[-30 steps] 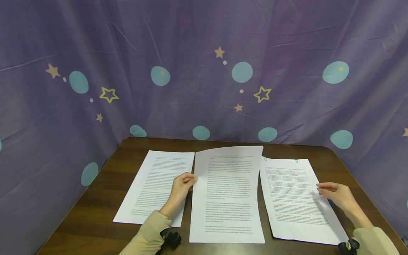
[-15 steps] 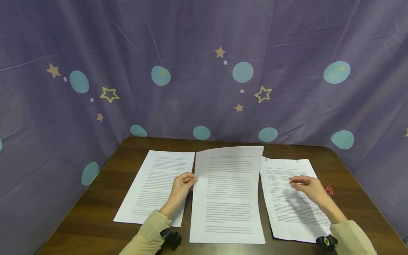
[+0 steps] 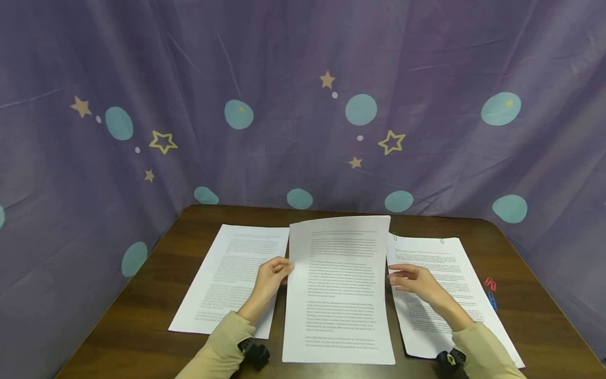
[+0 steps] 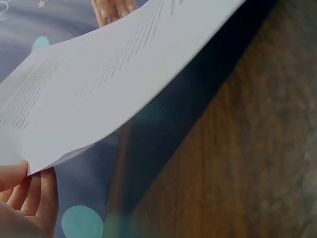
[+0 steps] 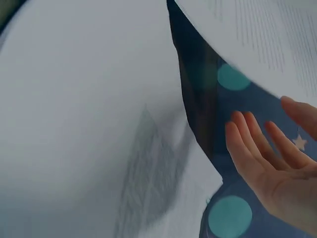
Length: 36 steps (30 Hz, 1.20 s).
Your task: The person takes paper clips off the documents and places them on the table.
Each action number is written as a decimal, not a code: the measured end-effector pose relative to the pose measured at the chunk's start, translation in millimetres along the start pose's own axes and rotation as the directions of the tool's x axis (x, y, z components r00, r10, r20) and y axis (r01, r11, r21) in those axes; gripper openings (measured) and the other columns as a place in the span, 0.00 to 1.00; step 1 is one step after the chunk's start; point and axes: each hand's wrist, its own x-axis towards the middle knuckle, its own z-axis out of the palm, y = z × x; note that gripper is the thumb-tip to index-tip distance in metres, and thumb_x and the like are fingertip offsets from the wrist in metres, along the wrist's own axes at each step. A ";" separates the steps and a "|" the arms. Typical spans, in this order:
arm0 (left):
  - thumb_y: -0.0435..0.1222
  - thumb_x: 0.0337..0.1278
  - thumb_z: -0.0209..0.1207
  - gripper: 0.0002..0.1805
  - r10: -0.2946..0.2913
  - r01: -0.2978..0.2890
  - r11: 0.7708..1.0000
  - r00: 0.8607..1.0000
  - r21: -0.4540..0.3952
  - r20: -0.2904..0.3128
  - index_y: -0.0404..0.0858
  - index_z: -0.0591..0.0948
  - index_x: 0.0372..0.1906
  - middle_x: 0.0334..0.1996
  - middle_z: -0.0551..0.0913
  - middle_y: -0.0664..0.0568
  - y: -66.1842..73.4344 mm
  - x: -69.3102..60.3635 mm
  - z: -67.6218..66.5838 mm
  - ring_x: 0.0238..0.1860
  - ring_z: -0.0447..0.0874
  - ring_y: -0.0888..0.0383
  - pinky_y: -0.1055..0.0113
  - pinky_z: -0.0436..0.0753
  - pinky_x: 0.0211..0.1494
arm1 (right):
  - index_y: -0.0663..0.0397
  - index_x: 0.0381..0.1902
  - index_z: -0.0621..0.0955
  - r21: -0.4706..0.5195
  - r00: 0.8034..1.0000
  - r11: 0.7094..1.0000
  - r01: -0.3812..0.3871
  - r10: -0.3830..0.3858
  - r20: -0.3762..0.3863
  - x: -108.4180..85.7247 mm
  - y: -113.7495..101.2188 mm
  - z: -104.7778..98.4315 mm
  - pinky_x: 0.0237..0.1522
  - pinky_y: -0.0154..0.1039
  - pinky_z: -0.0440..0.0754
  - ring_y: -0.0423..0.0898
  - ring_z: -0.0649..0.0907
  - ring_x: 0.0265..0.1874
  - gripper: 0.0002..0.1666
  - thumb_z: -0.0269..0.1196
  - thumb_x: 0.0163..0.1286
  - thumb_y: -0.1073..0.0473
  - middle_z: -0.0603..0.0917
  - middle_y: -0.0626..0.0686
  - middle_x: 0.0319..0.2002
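My left hand (image 3: pixel 269 284) pinches the left edge of the printed paper sheets (image 3: pixel 341 295), held up off the table in the middle; the left wrist view shows thumb and fingers on a corner (image 4: pixel 30 166). My right hand (image 3: pixel 418 286) hovers beside the right edge of these sheets, over the right-hand paper stack (image 3: pixel 471 297). In the right wrist view its fingers (image 5: pixel 257 144) are spread apart from the thumb, which lies close to the sheet's edge; whether it touches cannot be told. Two green paper clips (image 3: pixel 442 240) sit on that stack's top edge.
Another printed sheet (image 3: pixel 236 273) lies on the left of the brown wooden table (image 3: pixel 128 316), partly behind my left hand. Red paper clips (image 3: pixel 490 284) and blue ones (image 3: pixel 492 301) lie right of the right-hand stack. A purple patterned curtain (image 3: pixel 284 158) stands behind the table.
My right hand has moved left, from the right stack's outer edge across it to the held sheets, uncovering the red and blue clips. My left hand keeps its hold in place.
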 end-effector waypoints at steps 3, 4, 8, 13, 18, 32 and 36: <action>0.28 0.50 0.57 0.10 -0.042 0.042 0.999 0.999 0.000 -0.005 0.23 0.76 0.37 0.27 0.83 0.47 -7.7 3.1 1.3 0.21 0.75 0.65 0.66 0.78 0.28 | 0.77 0.57 0.62 0.074 0.997 0.996 -0.040 0.035 0.075 3.4 0.3 7.8 0.42 0.43 0.78 0.53 0.80 0.42 0.33 0.58 0.62 0.58 0.76 0.67 0.45; 0.28 0.50 0.57 0.11 -0.058 0.058 0.998 0.998 -0.003 -0.008 0.23 0.76 0.37 0.27 0.83 0.47 -9.1 4.1 1.9 0.21 0.75 0.65 0.66 0.78 0.28 | 0.79 0.57 0.61 0.093 0.995 0.995 -0.046 0.037 0.095 4.3 0.0 10.0 0.42 0.45 0.78 0.52 0.80 0.40 0.34 0.58 0.61 0.59 0.77 0.66 0.44; 0.28 0.49 0.57 0.11 -0.123 0.122 0.992 0.992 -0.044 -0.015 0.23 0.75 0.38 0.26 0.82 0.51 -13.4 10.9 3.9 0.21 0.76 0.65 0.71 0.76 0.24 | 0.83 0.55 0.59 0.116 0.992 0.992 -0.040 0.026 0.124 7.7 -2.2 16.0 0.38 0.46 0.79 0.48 0.80 0.34 0.32 0.57 0.61 0.64 0.79 0.61 0.38; 0.27 0.48 0.58 0.12 -0.189 0.188 0.981 0.982 -0.047 -0.015 0.24 0.76 0.39 0.23 0.82 0.53 -17.5 22.7 5.0 0.19 0.75 0.65 0.74 0.74 0.20 | 0.82 0.53 0.63 0.070 0.997 0.996 -0.057 0.053 0.062 13.4 -5.1 20.6 0.33 0.43 0.81 0.46 0.80 0.29 0.27 0.56 0.61 0.67 0.80 0.58 0.34; 0.27 0.47 0.58 0.14 -0.257 0.257 0.966 0.966 -0.014 -0.008 0.25 0.76 0.41 0.20 0.80 0.54 -21.3 32.0 3.3 0.16 0.75 0.65 0.74 0.75 0.19 | 0.80 0.51 0.66 0.061 0.995 0.993 -0.100 0.098 0.027 20.0 -6.8 26.5 0.31 0.42 0.81 0.46 0.80 0.27 0.24 0.56 0.60 0.70 0.81 0.57 0.32; 0.25 0.46 0.58 0.17 -0.330 0.329 0.944 0.943 0.032 0.032 0.24 0.74 0.45 0.16 0.77 0.54 -28.7 44.9 2.2 0.15 0.74 0.64 0.73 0.76 0.19 | 0.80 0.49 0.69 0.099 0.982 0.978 -0.183 0.186 -0.022 35.4 5.4 35.6 0.27 0.40 0.81 0.45 0.81 0.23 0.22 0.55 0.56 0.73 0.81 0.55 0.27; 0.23 0.47 0.56 0.17 -0.341 0.340 0.940 0.939 0.035 0.052 0.23 0.73 0.46 0.16 0.77 0.52 -29.5 45.4 1.1 0.16 0.76 0.63 0.72 0.78 0.21 | 0.81 0.49 0.68 0.109 0.982 0.976 -0.188 0.191 -0.015 35.9 5.7 38.0 0.27 0.40 0.81 0.45 0.81 0.22 0.22 0.54 0.56 0.73 0.81 0.55 0.27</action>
